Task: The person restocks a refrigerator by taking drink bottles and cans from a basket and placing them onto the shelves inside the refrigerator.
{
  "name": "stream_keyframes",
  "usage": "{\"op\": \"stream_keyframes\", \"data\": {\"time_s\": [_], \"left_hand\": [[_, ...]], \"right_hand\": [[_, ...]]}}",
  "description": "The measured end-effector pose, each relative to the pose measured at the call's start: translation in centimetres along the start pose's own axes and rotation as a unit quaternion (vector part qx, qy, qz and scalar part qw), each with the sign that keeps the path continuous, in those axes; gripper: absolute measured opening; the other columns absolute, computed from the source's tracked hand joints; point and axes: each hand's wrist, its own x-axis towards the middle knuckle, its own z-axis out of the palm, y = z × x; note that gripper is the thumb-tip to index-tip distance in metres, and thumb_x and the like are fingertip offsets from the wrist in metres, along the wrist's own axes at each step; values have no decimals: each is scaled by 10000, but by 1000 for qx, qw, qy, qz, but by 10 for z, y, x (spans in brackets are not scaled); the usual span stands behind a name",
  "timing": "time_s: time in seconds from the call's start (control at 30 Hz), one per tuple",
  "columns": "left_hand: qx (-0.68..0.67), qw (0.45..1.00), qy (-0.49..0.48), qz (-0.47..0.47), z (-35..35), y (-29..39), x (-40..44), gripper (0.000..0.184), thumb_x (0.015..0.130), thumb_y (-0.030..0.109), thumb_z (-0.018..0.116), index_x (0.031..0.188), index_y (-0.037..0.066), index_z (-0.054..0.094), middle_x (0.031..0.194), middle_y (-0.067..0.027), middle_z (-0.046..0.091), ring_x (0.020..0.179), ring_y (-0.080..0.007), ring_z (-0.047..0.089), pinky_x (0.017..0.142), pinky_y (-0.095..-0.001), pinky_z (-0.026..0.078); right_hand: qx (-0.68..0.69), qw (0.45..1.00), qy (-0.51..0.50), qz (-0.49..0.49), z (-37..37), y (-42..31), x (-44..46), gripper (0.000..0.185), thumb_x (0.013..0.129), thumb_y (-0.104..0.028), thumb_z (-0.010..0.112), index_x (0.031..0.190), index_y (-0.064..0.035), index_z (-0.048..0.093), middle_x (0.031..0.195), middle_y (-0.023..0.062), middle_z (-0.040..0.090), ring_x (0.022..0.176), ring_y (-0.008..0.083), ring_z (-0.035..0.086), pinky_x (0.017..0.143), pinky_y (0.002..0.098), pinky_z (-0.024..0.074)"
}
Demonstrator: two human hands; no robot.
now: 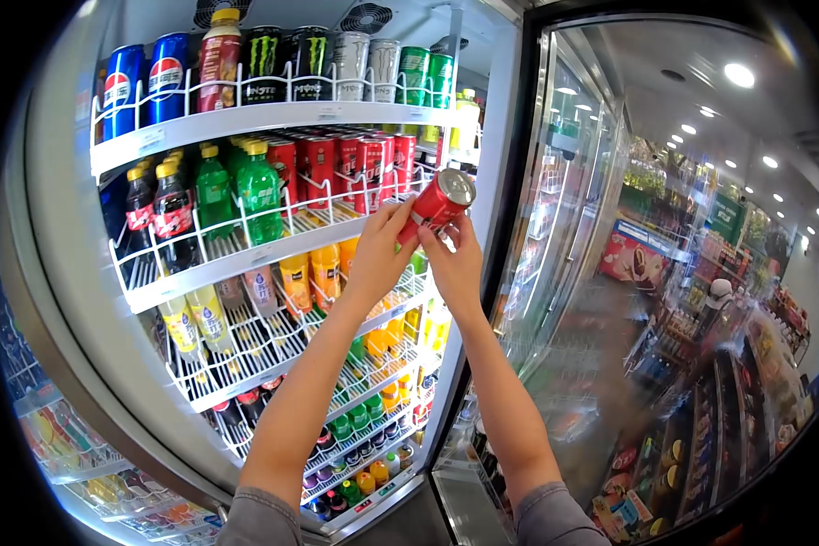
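Both my hands are raised in front of an open drinks fridge, around one red can [439, 202] with a silver top. The can is tilted, its top facing up and to the right. My left hand [382, 250] wraps its fingers round the can's left side. On the lower right side, my right hand [453, 259] pinches the can between thumb and fingers. Just left of the can, more red cans [317, 168] stand on the second shelf behind a white wire rail, beside green bottles [259, 193] and dark cola bottles [173, 209].
The top shelf [273, 116] holds blue, black, white and green cans. Lower shelves carry orange bottles [326, 273] and other drinks. An open glass door [555, 227] with a black frame stands at the right, with store racks and a person [719, 296] in a light cap beyond it.
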Motion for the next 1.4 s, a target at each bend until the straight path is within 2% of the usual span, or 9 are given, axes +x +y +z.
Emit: {"op": "stream_keyframes", "data": {"time_s": [0.33, 0.4, 0.43, 0.53, 0.73, 0.93, 1.0, 1.13, 1.4], "left_hand": [[-2, 998, 36, 49, 42, -68, 102, 532, 871, 42, 576, 1380, 8, 427, 1176, -210, 599, 1045, -408, 588, 899, -439, 478], [-28, 999, 32, 29, 41, -88, 112, 513, 897, 36, 541, 1383, 27, 378, 1142, -240, 623, 982, -460, 609, 842, -488, 495], [-49, 998, 17, -36, 41, -97, 114, 506, 917, 4, 522, 1385, 26, 330, 1293, -257, 556, 1195, -393, 556, 943, -424, 487], [16, 996, -2, -83, 42, -114, 115, 470, 918, -10, 490, 1357, 16, 324, 1247, -263, 580, 1144, -429, 570, 934, -446, 492], [114, 993, 19, -6, 50, -128, 107, 365, 914, 4, 477, 1268, -74, 515, 1209, -285, 583, 1066, -438, 595, 900, -465, 502], [209, 975, -55, -62, 51, -117, 105, 538, 868, -2, 495, 1377, -106, 357, 1177, -289, 585, 988, -416, 630, 828, -458, 533], [221, 974, -42, -39, 55, -124, 102, 610, 858, 1, 501, 1415, -108, 279, 1170, -292, 583, 975, -409, 636, 802, -450, 545], [246, 969, -8, -3, 59, -130, 99, 595, 865, 5, 499, 1415, -97, 297, 1218, -281, 562, 973, -401, 639, 807, -453, 547], [302, 949, -33, 78, 58, -129, 96, 523, 866, -2, 531, 1368, -85, 409, 1343, -254, 504, 1193, -348, 555, 957, -395, 510]], "right_hand": [[-43, 994, 10, -97, 12, 49, 127, 673, 823, -39, 720, 1382, -1, 349, 1248, 175, 540, 1169, 274, 562, 907, 353, 533], [-28, 994, -9, -109, 21, 64, 148, 667, 810, -45, 733, 1363, 7, 363, 1265, 179, 533, 1171, 283, 564, 910, 365, 527], [-31, 995, -2, -100, 27, 70, 154, 651, 812, -81, 739, 1342, 19, 375, 1240, 203, 562, 1134, 306, 592, 911, 368, 523], [-137, 976, -2, -166, 38, 90, 167, 611, 820, -119, 736, 1312, 25, 403, 1185, 223, 601, 1087, 318, 622, 880, 367, 528], [-140, 984, -26, -112, 35, 123, 173, 470, 810, -169, 751, 1157, 23, 499, 1044, 192, 675, 957, 318, 672, 803, 395, 526], [-188, 965, -30, -183, 32, 131, 173, 507, 799, -193, 750, 1190, 31, 518, 1055, 229, 634, 969, 367, 624, 835, 437, 488], [-339, 909, -23, -242, 29, 134, 172, 575, 786, -204, 756, 1251, 24, 507, 1101, 234, 607, 1001, 360, 588, 863, 422, 475], [-228, 957, -82, -162, 28, 137, 175, 602, 758, -237, 774, 1245, 26, 536, 1114, 209, 584, 1033, 352, 553, 893, 416, 462], [-298, 940, -145, -79, 24, 139, 183, 641, 799, -329, 730, 1303, 18, 537, 1171, 247, 535, 1115, 359, 536, 964, 394, 442]]}}
